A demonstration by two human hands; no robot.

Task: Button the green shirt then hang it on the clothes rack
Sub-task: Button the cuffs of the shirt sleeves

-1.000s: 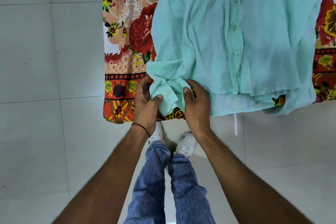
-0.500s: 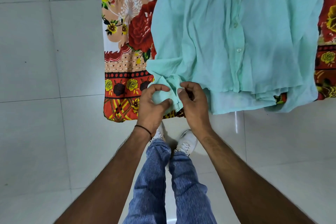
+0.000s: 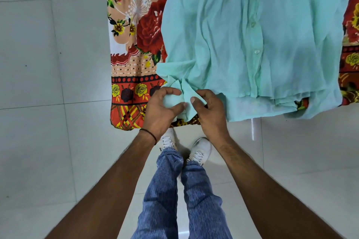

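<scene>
A pale green shirt [image 3: 242, 40] lies flat on a floral cloth, its front placket with several buttons running down the right of centre. One sleeve cuff [image 3: 181, 99] hangs over the near edge at the lower left of the shirt. My left hand [image 3: 162, 108] grips that cuff between curled fingers and thumb. My right hand [image 3: 210, 112] pinches the same cuff from the right side. The two thumbs nearly touch on the fabric. No clothes rack is in view.
The floral cloth [image 3: 134, 44] in red, orange and yellow covers the surface and hangs down its near edge. Pale floor tiles [image 3: 48, 103] surround it. My jeans and white shoes [image 3: 200, 149] stand just under the hands.
Both hands have lifted the sleeve cuff slightly and drawn closer together on it, shifting from a loose hold to a tighter pinch. The shirt body has stayed in place.
</scene>
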